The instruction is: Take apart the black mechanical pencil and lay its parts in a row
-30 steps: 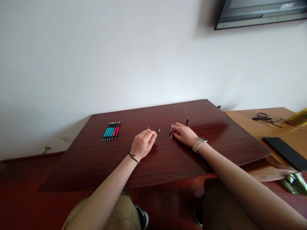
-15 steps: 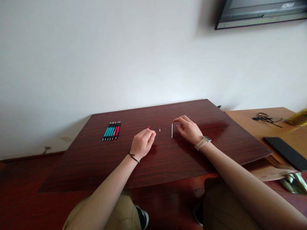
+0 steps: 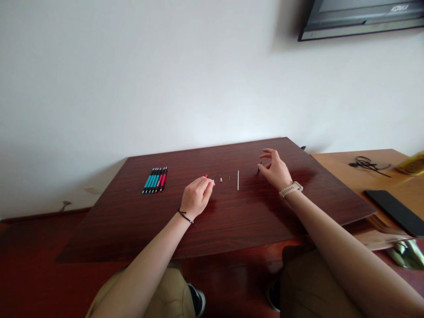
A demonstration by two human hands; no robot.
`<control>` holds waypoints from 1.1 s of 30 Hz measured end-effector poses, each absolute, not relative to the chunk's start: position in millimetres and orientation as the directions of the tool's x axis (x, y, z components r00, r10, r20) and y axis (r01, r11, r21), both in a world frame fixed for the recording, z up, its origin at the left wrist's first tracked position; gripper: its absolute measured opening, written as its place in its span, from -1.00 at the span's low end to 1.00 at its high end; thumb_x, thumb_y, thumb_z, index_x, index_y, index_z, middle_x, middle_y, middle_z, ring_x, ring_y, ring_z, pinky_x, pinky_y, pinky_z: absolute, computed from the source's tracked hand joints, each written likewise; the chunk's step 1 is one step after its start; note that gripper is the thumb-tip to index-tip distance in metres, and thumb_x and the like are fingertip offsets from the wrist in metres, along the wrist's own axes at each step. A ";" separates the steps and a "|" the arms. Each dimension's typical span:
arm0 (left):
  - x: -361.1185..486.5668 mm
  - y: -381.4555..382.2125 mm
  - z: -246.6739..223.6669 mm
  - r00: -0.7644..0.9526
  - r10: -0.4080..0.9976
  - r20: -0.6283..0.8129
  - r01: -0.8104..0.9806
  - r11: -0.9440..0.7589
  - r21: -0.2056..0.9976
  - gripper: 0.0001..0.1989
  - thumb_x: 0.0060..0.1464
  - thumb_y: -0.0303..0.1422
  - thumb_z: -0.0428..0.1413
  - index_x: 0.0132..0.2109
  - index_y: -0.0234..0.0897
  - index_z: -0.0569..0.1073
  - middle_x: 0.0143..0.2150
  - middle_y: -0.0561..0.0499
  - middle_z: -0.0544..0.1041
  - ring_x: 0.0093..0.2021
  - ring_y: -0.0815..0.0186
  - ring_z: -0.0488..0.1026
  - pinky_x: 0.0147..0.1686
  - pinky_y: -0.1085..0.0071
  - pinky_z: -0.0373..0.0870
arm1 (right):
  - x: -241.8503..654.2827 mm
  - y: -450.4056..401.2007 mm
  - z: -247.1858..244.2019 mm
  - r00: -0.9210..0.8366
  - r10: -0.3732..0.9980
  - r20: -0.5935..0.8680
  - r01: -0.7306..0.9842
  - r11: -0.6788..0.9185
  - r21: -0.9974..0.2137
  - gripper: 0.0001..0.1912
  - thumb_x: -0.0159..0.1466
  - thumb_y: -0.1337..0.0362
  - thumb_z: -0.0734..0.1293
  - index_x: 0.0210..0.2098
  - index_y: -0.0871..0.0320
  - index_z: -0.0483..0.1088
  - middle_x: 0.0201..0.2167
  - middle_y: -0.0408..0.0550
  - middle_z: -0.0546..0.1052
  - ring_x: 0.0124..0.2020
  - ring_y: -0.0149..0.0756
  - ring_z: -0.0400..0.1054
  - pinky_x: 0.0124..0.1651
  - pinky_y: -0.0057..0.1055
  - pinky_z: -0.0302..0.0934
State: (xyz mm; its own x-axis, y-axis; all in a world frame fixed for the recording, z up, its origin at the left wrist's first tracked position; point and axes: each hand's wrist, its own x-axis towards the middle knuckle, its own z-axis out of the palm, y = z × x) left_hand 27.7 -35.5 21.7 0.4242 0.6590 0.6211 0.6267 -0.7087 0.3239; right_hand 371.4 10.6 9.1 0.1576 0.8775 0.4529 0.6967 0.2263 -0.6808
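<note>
My left hand [image 3: 196, 197] rests on the dark wooden board [image 3: 232, 216], fingers curled around a red pen piece [image 3: 206, 176] whose tip pokes out past the knuckles. Just right of it lie two tiny pen parts [image 3: 221, 179] and a thin white refill [image 3: 237, 180]. My right hand [image 3: 276, 170], with a watch on the wrist, hovers farther right with its fingers spread. Its thumb and forefinger are at a small black pen piece [image 3: 259, 167] lying on the board.
A row of several teal and red pens [image 3: 155, 180] lies at the board's left. To the right, a lighter table holds a black phone [image 3: 394, 212], a coiled black cable [image 3: 364, 162] and a yellow object [image 3: 412, 163]. A screen [image 3: 361, 17] hangs on the wall.
My right hand let go of the white refill, left it on the board and moved right and away to the black piece. My left hand stayed put.
</note>
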 end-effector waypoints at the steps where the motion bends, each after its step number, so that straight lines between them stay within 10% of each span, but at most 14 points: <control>1: 27.6 -35.4 21.6 0.424 0.659 0.622 0.626 -0.709 0.325 -0.71 0.53 -0.31 -0.07 -0.14 -0.22 0.50 -0.23 -0.04 0.60 -0.20 0.24 0.56 -0.14 0.31 0.43 | 371.1 10.8 8.4 0.153 0.881 0.448 0.702 0.222 -0.677 -0.37 0.23 0.25 0.41 0.28 0.06 0.26 0.06 0.06 0.64 -0.41 -0.24 0.51 -0.13 -0.17 0.39; 8: 26.5 -36.0 20.8 0.426 0.659 0.620 0.624 -0.710 0.326 -0.73 0.52 -0.34 -0.05 -0.15 -0.23 0.50 -0.22 -0.04 0.59 -0.19 0.24 0.56 -0.14 0.30 0.42 | 369.0 16.7 4.3 0.254 0.865 0.433 0.579 0.222 -0.784 -0.58 0.25 0.15 0.48 0.05 0.09 0.40 -0.26 -0.02 0.69 -0.24 -0.11 0.58 -0.03 -0.12 0.41; 17: 31.5 -34.5 21.2 0.449 0.634 0.629 0.619 -0.729 0.292 -0.80 0.49 -0.32 0.04 -0.15 -0.22 0.48 -0.29 0.01 0.54 -0.28 0.29 0.51 -0.23 0.35 0.42 | 322.6 -7.2 24.4 0.076 0.982 0.175 -0.190 0.186 -0.964 -0.49 0.09 0.05 0.66 -0.14 0.05 0.40 -0.26 -0.11 0.63 -0.24 -0.30 0.51 -0.16 -0.37 0.43; 23: 32.9 -33.7 17.9 0.548 0.593 0.589 0.557 -0.785 0.272 -0.86 0.47 -0.28 0.09 -0.11 -0.21 0.46 -0.24 0.02 0.54 -0.28 0.32 0.53 -0.19 0.36 0.48 | 273.9 -39.3 25.2 -0.229 0.964 0.134 -0.281 0.067 -0.957 -0.54 0.17 0.06 0.64 -0.08 0.04 0.43 -0.19 -0.11 0.63 -0.27 -0.33 0.54 -0.17 -0.38 0.44; 33: 32.8 -33.8 17.1 0.528 0.543 0.653 0.559 -0.801 0.215 -0.90 0.46 -0.29 0.10 -0.07 -0.20 0.40 -0.18 -0.01 0.57 -0.29 0.31 0.53 -0.13 0.33 0.53 | 265.6 -45.9 20.8 -0.205 0.960 0.193 -0.144 0.165 -0.976 -0.67 0.32 -0.01 0.53 -0.12 0.07 0.49 -0.21 -0.10 0.59 -0.27 -0.32 0.50 -0.14 -0.35 0.40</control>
